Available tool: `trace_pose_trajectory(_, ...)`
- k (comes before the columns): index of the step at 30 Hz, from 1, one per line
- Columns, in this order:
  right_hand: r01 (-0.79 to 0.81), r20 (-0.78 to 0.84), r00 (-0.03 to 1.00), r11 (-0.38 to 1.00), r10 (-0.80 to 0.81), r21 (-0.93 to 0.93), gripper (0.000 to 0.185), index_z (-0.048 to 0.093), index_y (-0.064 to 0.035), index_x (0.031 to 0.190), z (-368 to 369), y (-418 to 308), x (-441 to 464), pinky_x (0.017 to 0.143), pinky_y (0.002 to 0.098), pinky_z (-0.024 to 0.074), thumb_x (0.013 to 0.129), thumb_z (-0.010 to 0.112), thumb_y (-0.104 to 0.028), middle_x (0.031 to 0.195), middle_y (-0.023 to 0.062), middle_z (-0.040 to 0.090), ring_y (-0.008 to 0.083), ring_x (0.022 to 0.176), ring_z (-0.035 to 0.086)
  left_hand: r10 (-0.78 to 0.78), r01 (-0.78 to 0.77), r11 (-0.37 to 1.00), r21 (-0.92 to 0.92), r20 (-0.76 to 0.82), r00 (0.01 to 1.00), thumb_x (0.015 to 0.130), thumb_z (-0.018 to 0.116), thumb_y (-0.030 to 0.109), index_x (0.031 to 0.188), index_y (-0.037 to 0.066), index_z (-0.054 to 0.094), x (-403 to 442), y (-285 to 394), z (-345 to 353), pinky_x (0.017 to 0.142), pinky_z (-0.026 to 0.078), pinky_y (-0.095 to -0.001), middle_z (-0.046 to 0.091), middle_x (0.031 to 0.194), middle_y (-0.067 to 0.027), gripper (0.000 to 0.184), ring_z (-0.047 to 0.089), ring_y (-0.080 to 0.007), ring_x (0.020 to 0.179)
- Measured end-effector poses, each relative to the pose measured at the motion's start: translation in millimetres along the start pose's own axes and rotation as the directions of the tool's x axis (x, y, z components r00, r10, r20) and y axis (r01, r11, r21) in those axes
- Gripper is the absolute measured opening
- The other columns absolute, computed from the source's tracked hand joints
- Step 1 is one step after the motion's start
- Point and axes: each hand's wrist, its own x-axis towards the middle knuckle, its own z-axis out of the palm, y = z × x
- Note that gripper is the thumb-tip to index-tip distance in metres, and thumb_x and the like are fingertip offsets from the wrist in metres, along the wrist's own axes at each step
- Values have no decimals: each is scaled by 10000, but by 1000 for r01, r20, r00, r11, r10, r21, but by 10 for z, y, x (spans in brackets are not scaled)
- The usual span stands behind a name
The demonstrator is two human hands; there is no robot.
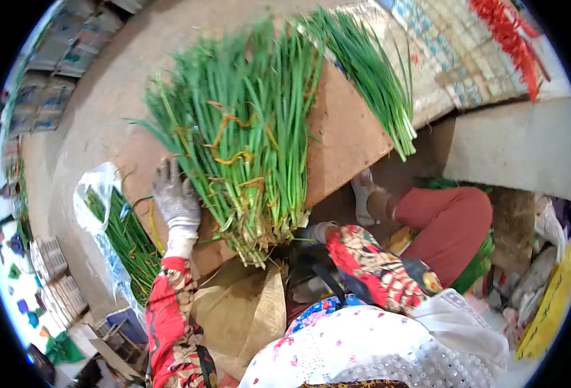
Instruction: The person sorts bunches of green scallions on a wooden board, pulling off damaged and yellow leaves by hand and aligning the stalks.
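Observation:
A large bunch of green onions (259, 136) lies on a brown board (343, 129), its pale root ends toward me and orange-yellow strips across its stalks. My left hand (175, 194), in a grey-white knit glove, is at the bunch's left edge with its fingers stretched out and apart. At the lower right of the root ends is my right hand (318, 231), also gloved. Only its wrist side shows; its fingers are hidden by the stalks. A smaller bunch of green onions (369, 77) rests on the board's far right corner.
To the left, a clear plastic bag (101, 194) holds more green stalks. Below the board is a tan sheet (240, 310). Red strips (508, 39) lie at the upper right over woven sacking (453, 52). A yellow bag (550, 304) is at far right.

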Motion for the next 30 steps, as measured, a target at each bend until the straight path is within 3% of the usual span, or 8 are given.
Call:
trace_pose_trajectory(4,523,240,851,802,-468,-290,404,621,-20,1046,-551,-122,-443,821,374,456,861,493,-356,969,106,662,264,843,596,-79,79,997,-11,-4,997,882,442,258,1342,83,376,17,99,-148,1029,229,-524,395,1363,-153,497,353,-377,1239)
trace_pose_trajectory(5,157,213,968,982,-132,-104,417,607,-17,1079,-1131,-758,-1301,868,370,435,883,466,-357,969,122,659,264,896,600,-61,61,998,4,-38,997,877,447,254,1336,83,380,-22,15,-64,1032,227,-519,404,1359,-141,495,359,-373,1235)
trace_pose_trajectory(10,517,-545,833,494,-101,699,344,606,-32,1080,-1892,-767,-2257,671,311,506,884,504,-296,881,108,671,281,767,640,-229,206,955,-214,-85,970,879,434,283,1326,105,413,-36,-161,174,964,351,-439,529,1220,-181,481,485,-349,1126)
trace_pose_trajectory(12,266,-927,374,960,-20,87,423,572,-44,1143,-2271,-613,-1969,811,358,483,901,469,-375,1043,121,638,300,940,601,-488,448,796,-408,8,873,911,412,324,1289,92,453,32,-82,133,853,451,-390,585,1098,-224,445,556,-392,989)
trace_pose_trajectory(14,-294,-958,282,946,-50,-136,583,522,-57,1213,-2664,-670,-1695,988,448,344,912,339,-521,1266,136,511,335,1181,447,-569,561,602,-568,188,801,908,428,395,1322,61,398,244,-181,537,885,431,-397,551,1161,-229,533,535,-400,1029)
trace_pose_trajectory(19,-280,-764,566,944,310,176,840,321,-51,1380,-3105,-1552,-895,1096,515,54,854,142,-681,1485,188,134,320,1389,64,-670,747,155,-647,486,560,647,716,533,1399,-41,162,635,557,-157,1078,244,-353,271,1417,-251,1096,266,-339,1326)
trace_pose_trajectory(25,603,-634,717,714,-290,356,715,365,-14,1312,-2728,-2674,-598,958,359,393,792,612,-438,1203,209,526,298,1123,502,-439,478,-498,-723,686,580,638,758,506,1340,-23,325,535,356,45,942,410,-383,468,1279,-204,980,492,-307,1119)
trace_pose_trajectory(30,714,-449,692,629,-565,309,850,301,16,1351,-2720,-2878,-696,997,321,362,702,754,-294,1266,161,481,229,1148,459,-325,281,-714,-642,658,679,718,690,533,1267,87,471,-82,516,-1122,853,490,-456,560,1182,-123,740,566,-300,1002)
